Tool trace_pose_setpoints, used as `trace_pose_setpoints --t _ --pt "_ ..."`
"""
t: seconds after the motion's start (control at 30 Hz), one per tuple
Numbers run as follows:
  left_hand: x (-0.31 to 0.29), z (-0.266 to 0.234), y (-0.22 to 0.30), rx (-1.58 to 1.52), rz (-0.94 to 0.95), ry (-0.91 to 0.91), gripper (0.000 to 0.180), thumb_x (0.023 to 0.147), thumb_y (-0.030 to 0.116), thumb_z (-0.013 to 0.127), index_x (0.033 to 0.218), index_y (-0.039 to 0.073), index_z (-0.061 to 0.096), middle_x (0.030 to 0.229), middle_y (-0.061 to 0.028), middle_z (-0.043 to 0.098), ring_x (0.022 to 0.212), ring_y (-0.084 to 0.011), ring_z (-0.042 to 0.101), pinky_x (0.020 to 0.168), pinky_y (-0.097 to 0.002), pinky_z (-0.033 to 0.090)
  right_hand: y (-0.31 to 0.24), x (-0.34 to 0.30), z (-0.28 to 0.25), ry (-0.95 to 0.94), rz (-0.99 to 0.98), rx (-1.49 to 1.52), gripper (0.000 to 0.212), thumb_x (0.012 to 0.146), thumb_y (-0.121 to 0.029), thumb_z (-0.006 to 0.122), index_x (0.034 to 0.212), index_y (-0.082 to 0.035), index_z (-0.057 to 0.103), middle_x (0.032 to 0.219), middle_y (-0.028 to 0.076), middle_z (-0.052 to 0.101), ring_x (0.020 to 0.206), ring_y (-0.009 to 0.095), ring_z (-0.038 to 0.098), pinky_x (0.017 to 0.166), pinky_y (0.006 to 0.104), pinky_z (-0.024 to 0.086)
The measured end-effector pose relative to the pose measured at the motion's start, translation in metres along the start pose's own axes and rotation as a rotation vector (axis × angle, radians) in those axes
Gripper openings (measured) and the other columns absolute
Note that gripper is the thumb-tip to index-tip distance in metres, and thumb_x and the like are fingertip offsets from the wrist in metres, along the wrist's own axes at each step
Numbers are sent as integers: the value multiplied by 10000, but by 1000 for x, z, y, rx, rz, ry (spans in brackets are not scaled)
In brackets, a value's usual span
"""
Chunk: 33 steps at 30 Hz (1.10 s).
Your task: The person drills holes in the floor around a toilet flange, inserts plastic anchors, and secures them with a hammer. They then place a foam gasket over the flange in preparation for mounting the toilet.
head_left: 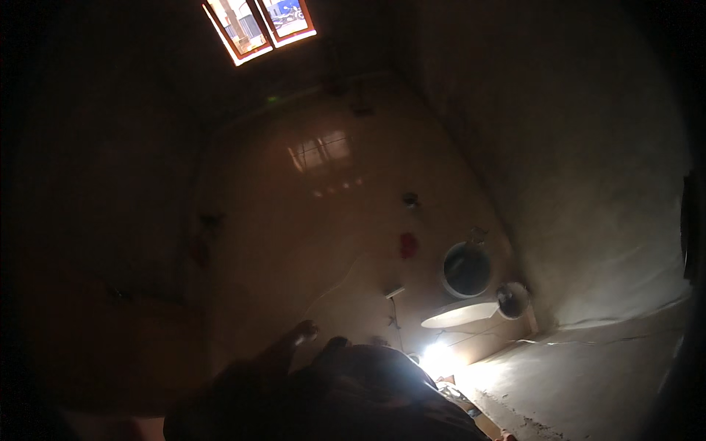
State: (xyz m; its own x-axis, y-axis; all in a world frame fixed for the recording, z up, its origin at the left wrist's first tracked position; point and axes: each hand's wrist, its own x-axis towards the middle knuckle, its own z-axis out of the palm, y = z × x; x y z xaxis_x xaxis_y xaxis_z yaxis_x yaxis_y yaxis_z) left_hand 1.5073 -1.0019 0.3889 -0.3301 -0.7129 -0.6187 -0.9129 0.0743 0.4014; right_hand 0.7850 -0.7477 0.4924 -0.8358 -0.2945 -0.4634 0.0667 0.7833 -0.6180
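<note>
The scene is lying in deep shadow, and most of it is hard to make out. At the near edge a large dark rounded mass (346, 397) is filling the lower middle of the view; whether it is cloth, a bag or part of the person cannot be told. From its left side one hand (283, 345) is rising, its long axis slanting up and to the right, with a lit fingertip (307, 331) pointing toward the far tiled wall (316, 220). Which hand this is cannot be told, nor whether it is gripping the dark mass or only resting against it. No second hand is showing.

To the right, against the wall, a round pale bucket (466, 269) is standing with its mouth open toward the camera; its inside is dark and its contents cannot be seen. Just right of it a smaller round container (512, 300) is sitting, also dark inside. Below them a pale oval basin (460, 314) is catching the glare. A bright light (438, 358) is shining near the basin, just beside the dark mass. A small red thing (408, 245) is hanging on the wall left of the bucket. At the far top a red-framed window (259, 28) is glowing, cut off by the picture's rim.
</note>
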Motion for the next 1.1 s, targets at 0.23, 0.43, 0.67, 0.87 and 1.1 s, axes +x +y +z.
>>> trace_pose_setpoints --t 0.23,0.43,0.67,0.87,1.1 --pt "6 -110 -56 96 39 -204 269 964 221 567 1048 25 730 1035 -199 723 929 -325 699 835 -452 543 96 -66 -23 119 512 497 475 909 -481 696 1191 -118 578 943 95 646 662 203 607 593 353 511" --pt "101 -195 -14 11 -6 -257 289 963 203 568 1119 8 714 1079 -200 712 961 -296 698 846 -445 544 91 -135 123 -278 475 326 328 939 -311 635 1194 -105 647 899 73 679 687 223 693 554 390 546" --pt "175 -271 -108 317 428 -230 266 957 164 592 1144 24 719 1103 -172 715 944 -283 704 827 -434 553 -11 -248 301 -488 385 -33 449 931 -317 745 1192 39 664 963 155 735 726 234 749 537 389 591" --pt "208 -349 -240 279 313 -189 262 944 129 629 1171 36 720 1131 -149 716 940 -265 707 825 -416 558 -76 -270 369 -593 243 -289 468 933 -345 740 1222 14 656 825 122 736 633 183 717 518 341 573" --pt "211 -388 -337 484 6 -481 310 918 89 695 1226 71 714 1171 -105 709 888 -219 694 760 -366 572 -139 -264 378 -326 7 -193 445 912 -322 748 1158 40 670 764 124 726 626 174 707 514 317 546"
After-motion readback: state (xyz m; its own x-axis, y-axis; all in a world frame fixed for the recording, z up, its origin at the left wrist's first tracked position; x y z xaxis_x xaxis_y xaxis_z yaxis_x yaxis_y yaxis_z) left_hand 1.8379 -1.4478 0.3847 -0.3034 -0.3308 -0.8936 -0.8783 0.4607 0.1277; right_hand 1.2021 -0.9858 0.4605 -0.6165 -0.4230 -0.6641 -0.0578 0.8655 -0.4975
